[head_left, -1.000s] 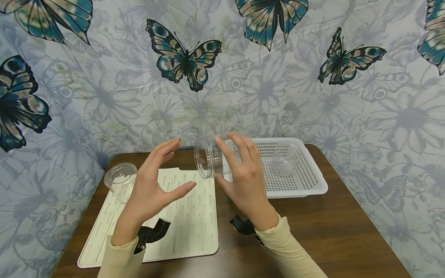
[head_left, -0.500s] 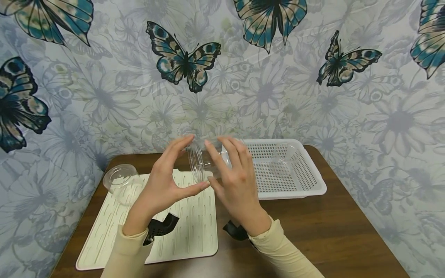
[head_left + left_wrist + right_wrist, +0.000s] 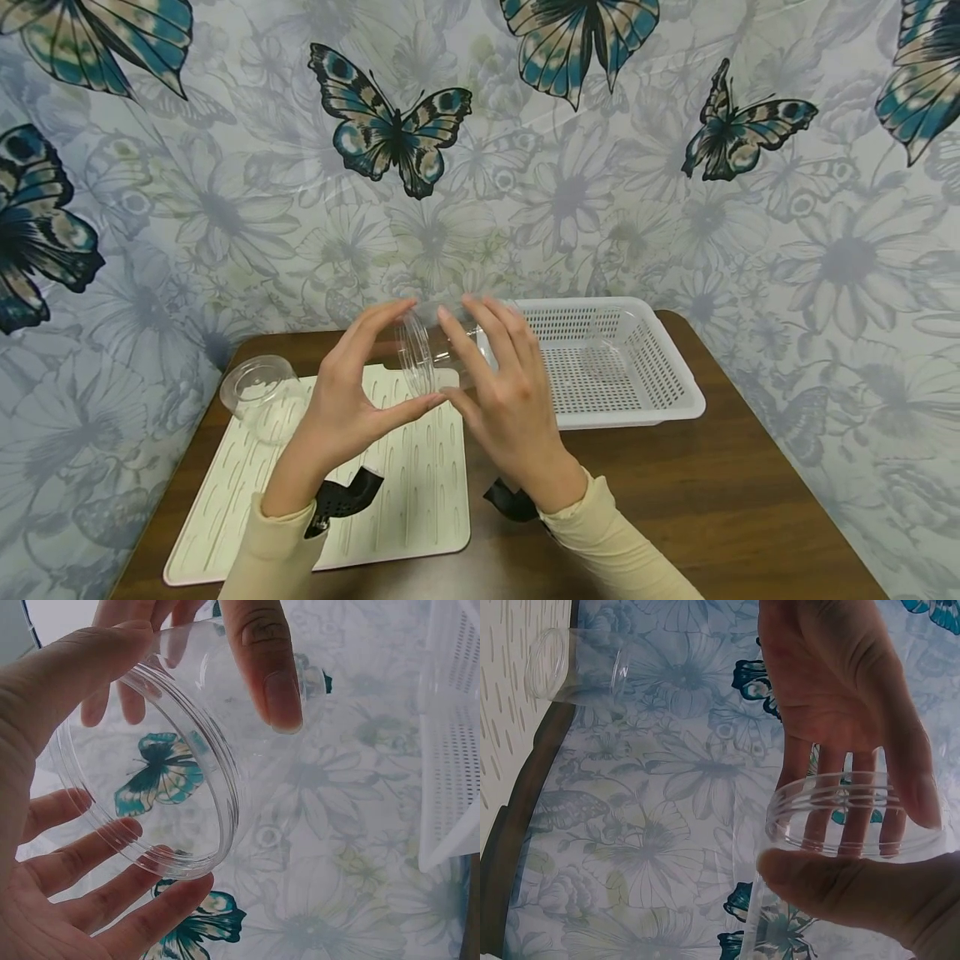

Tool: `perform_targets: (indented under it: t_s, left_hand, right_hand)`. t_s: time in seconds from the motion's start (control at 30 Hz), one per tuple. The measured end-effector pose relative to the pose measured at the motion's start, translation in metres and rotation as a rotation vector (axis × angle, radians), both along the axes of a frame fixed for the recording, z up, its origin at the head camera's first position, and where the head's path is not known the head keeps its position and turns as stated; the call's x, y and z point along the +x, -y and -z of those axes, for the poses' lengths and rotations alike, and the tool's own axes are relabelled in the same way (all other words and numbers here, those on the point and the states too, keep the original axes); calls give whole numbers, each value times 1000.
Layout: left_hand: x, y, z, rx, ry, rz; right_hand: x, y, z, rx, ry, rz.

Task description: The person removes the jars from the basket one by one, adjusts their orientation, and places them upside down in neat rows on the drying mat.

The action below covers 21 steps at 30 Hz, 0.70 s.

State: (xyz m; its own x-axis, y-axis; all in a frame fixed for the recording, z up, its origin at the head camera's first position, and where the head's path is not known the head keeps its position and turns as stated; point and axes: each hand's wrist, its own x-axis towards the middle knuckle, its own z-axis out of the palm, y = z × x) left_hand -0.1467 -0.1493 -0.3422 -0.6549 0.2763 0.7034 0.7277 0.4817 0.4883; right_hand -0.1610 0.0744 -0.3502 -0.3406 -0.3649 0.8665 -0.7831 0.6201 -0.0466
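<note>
A clear plastic jar [image 3: 417, 354] lies on its side in the air between both hands, its wide ringed end facing left. My left hand [image 3: 341, 412] curves round that end, thumb on one side and fingers on the other, as the left wrist view shows at the jar's ringed end [image 3: 229, 787]. My right hand [image 3: 510, 392] grips the body, thumb below and fingers above. In the right wrist view the ringed end [image 3: 795, 817] sits within the left hand's fingers. Whether a separate clear lid sits on that end, I cannot tell.
A second clear jar [image 3: 262, 396] stands on the far left of a cream ridged mat [image 3: 405, 492]. At the back right is a white perforated basket [image 3: 622, 415] with a clear object [image 3: 603, 354] in it. All rest on a brown wooden table [image 3: 675, 492] before a butterfly-patterned backdrop.
My left hand has moved right and closed round the jar's ringed end, from which it stood apart. My right hand has brought the jar slightly left.
</note>
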Motion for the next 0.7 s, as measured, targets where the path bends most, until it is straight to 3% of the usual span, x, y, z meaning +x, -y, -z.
perform_targets:
  t_s: [0.33, 0.53, 0.7]
  left_hand:
    - [4, 8, 6, 5, 18, 1]
    - [8, 16, 10, 17, 58, 10]
    - [12, 19, 12, 37, 94, 50]
  right_hand:
    - [8, -15, -2, 20, 77, -113]
    - [8, -35, -5, -107, 182, -244]
    - [2, -52, -4, -179, 300, -294]
